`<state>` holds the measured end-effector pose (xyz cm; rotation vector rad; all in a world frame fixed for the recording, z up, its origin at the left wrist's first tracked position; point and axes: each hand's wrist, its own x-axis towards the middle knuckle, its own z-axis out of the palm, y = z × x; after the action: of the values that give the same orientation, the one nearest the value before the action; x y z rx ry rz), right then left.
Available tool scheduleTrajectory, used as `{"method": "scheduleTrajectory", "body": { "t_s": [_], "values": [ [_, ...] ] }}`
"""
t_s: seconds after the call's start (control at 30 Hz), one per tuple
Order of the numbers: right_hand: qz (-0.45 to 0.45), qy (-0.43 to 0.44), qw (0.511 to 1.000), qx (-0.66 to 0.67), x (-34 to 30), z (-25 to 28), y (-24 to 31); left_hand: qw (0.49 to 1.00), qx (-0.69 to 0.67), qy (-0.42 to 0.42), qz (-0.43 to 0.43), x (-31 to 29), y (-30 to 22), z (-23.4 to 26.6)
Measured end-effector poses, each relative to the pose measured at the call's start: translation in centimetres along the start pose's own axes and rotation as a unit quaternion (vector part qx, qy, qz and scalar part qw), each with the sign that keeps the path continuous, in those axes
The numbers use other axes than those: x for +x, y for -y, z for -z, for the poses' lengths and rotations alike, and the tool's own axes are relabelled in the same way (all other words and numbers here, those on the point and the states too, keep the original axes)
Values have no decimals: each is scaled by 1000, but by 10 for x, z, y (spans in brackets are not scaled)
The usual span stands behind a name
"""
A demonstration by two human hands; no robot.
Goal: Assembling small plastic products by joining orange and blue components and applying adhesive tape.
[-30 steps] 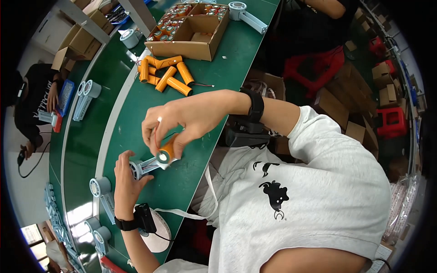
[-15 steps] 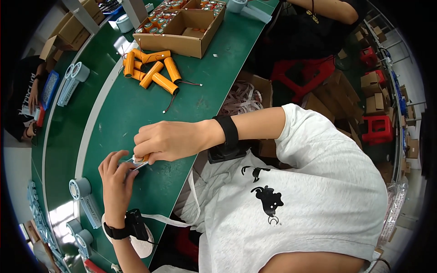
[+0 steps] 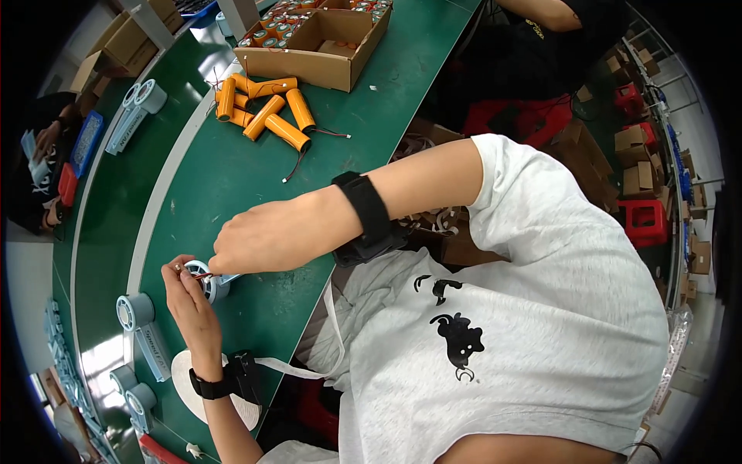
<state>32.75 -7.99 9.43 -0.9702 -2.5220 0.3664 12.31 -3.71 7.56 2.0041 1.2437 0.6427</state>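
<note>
My left hand (image 3: pixel 192 313) is closed, fingertips pinching a thin red-and-black wire (image 3: pixel 202 275) with a small pale end. Between my hands, above the green bench, is the round head of a light-blue handheld fan (image 3: pixel 218 290). My right hand (image 3: pixel 267 236) curls over the fan from above, back of the hand uppermost. Its fingertips and most of the fan's handle are hidden beneath it. Farther up the bench lies a loose pile of orange cylindrical battery packs (image 3: pixel 265 117), some with wires and white plugs trailing.
A cardboard box (image 3: pixel 340 76) with more battery packs stands behind the pile. Other light-blue fans (image 3: pixel 136 312) lie along the bench's left side. A white coil of tape (image 3: pixel 185 387) sits by my left wrist. A co-worker (image 3: pixel 46 147) handles something across the bench.
My right hand has shifted left, closer to my left fingers. The fan's round head and the red-and-black wire now show between my hands; an orange piece seen there before is hidden.
</note>
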Motion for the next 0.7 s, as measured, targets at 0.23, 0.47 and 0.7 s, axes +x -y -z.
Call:
{"method": "scheduleTrajectory", "body": {
  "t_s": [0.23,0.47,0.7],
  "values": [
    [-74,132,988,20,36,-8,-8,994,-42,73,-74,-9,-13,7],
    [44,-243,957,152,-27,6,-32,977,161,96,-100,23,-22,49],
    [-435,-128,887,-89,-53,29,-78,940,338,30,35,236,134,158]
  ]
}}
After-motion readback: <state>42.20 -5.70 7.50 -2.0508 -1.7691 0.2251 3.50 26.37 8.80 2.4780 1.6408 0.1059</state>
